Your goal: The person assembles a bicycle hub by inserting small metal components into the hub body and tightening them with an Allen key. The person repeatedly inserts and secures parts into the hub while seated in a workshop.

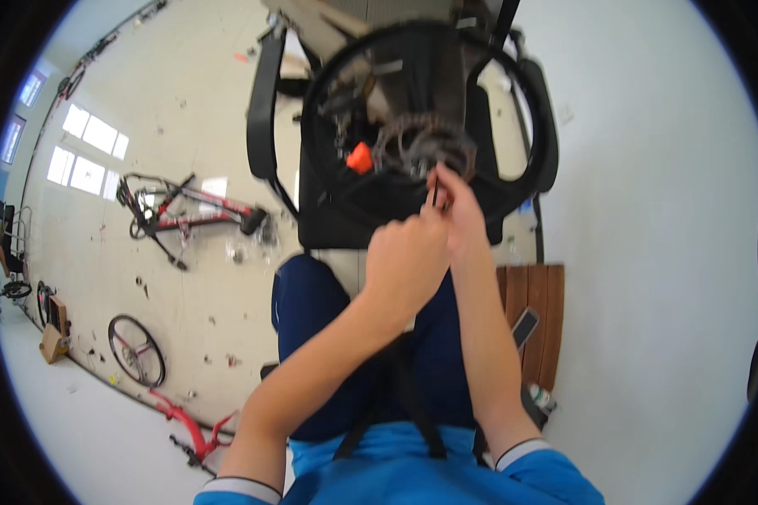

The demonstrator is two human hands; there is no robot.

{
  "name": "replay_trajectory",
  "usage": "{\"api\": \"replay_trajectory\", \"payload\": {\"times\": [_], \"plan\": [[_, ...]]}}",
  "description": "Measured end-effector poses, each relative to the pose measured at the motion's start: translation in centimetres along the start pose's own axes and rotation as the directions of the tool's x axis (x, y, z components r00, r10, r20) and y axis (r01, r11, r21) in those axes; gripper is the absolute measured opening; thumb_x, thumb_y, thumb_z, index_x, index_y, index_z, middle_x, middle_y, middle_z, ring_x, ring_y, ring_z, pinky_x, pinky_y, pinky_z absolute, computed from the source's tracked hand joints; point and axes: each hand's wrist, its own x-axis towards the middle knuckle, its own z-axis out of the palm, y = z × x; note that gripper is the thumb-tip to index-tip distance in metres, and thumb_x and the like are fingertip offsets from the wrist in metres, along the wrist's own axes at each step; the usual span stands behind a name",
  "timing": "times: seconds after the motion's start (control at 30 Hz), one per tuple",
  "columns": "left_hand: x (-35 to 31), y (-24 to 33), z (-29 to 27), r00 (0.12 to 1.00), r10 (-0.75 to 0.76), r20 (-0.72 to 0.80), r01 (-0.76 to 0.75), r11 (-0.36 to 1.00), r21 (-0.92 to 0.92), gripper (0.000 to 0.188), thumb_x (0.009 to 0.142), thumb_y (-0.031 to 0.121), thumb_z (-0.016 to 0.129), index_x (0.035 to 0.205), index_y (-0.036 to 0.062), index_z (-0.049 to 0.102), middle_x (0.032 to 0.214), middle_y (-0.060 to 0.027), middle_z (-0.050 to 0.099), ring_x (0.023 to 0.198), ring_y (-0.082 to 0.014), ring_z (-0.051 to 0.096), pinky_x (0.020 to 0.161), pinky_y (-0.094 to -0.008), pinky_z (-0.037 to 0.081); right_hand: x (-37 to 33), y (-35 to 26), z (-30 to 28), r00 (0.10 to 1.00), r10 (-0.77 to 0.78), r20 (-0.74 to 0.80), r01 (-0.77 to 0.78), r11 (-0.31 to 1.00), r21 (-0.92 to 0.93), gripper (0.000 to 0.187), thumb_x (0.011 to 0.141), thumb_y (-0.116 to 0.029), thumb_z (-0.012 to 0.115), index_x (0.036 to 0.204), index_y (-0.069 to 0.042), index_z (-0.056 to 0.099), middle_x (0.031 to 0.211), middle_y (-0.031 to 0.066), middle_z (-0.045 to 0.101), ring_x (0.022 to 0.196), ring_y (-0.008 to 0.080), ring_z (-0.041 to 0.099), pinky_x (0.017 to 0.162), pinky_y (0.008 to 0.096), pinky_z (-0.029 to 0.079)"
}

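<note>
My right hand [456,210] pinches a thin tool [434,195] at the cassette [424,147], wheel [345,67] at twelve o'clock; my left hand [404,261] is fisted behind it, contents unclear. Next, I judge: steady, careful prying.

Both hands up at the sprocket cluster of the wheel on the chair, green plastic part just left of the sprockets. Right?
Not quite: the plastic part is orange, not green, as the head view shows. The rest holds: left hand and right hand are up at the sprocket cluster of the wheel on the chair.
</note>
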Motion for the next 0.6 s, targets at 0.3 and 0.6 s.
{"api": "replay_trajectory", "payload": {"times": [0.3, 0.6], "plan": [[-0.1, -0.3, 1.8, 0.994, -0.013, -0.107, 0.000, 0.993, -0.120, 0.020, 0.089, 0.016, 0.055, 0.074, 0.0027, 0.056, 0.064, -0.0176, 0.063, 0.055, -0.0371, 0.063, 0.049, -0.0449, 0.050, 1.3, -0.3, -1.2, 0.997, 0.011, -0.079, -0.007, 0.999, 0.054, 0.012, 0.089, -0.015, 0.069, 0.081, -0.006, 0.064, 0.070, -0.0013, 0.060, 0.056, 0.0035, 0.049, 0.051, 0.0160, 0.039], [-1.6, -1.8, 3.5, 0.811, -0.437, 0.388, 0.468, 0.087, -0.880, 0.027, 0.092, 0.021, 0.062, 0.081, -0.0023, 0.070, 0.060, 0.0035, 0.051, 0.051, -0.0048, 0.045, 0.047, -0.0227, 0.035, 0.8, 0.5, -1.2, 0.998, 0.039, -0.049, -0.038, 0.999, 0.027, 0.014, 0.091, -0.021, 0.069, 0.087, -0.007, 0.065, 0.077, -0.0017, 0.063, 0.059, 0.0020, 0.051, 0.053, 0.0156, 0.042]]}}
